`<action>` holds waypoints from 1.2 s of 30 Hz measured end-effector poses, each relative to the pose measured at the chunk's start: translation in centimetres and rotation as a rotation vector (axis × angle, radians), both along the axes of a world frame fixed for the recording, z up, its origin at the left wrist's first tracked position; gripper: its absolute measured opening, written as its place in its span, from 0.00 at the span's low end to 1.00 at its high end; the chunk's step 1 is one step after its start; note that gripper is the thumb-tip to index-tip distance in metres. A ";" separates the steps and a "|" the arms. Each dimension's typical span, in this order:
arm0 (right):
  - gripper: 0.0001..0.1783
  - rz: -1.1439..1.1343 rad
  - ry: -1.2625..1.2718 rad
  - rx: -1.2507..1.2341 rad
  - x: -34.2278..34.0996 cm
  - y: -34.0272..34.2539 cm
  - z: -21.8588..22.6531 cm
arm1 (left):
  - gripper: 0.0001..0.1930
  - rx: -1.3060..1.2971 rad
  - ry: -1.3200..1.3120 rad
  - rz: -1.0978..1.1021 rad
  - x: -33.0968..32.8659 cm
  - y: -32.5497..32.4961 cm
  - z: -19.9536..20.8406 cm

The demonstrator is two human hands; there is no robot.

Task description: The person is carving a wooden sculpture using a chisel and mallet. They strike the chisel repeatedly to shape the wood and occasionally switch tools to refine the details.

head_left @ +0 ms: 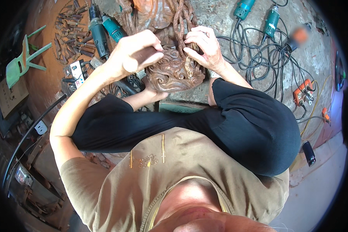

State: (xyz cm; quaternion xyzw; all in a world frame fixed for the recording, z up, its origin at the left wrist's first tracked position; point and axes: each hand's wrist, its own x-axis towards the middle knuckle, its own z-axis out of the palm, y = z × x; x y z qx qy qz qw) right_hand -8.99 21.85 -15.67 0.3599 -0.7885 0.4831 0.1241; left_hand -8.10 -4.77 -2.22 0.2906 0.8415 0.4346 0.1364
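Nothing legible; print on teal power tool (112,28) too small.

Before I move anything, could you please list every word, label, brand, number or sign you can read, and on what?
None reads clearly enough to quote.
Teal power tool beside the left hand: marking too small.
White power strip: coloured label, too small.
Black cylinder at lower right: pale marks, too small.
Brown shirt: sequined motif, no legible word.
Carved wood: no lettering visible.
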 end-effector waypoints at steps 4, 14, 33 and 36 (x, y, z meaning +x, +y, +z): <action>0.14 -0.009 0.025 0.015 -0.2 0.1 -0.2 | 0.08 -0.005 -0.149 0.195 -0.8 -0.2 1.0; 0.13 -0.006 0.043 0.022 -0.7 0.0 -0.4 | 0.11 -0.028 0.013 -0.015 -0.1 -0.1 -0.4; 0.13 -0.005 0.061 0.020 -0.7 0.1 -0.6 | 0.06 -0.060 -0.459 0.083 -2.4 0.1 3.5; 0.14 -0.011 0.046 -0.014 -0.7 0.0 -0.9 | 0.06 -0.001 -0.311 0.085 -2.1 0.4 1.6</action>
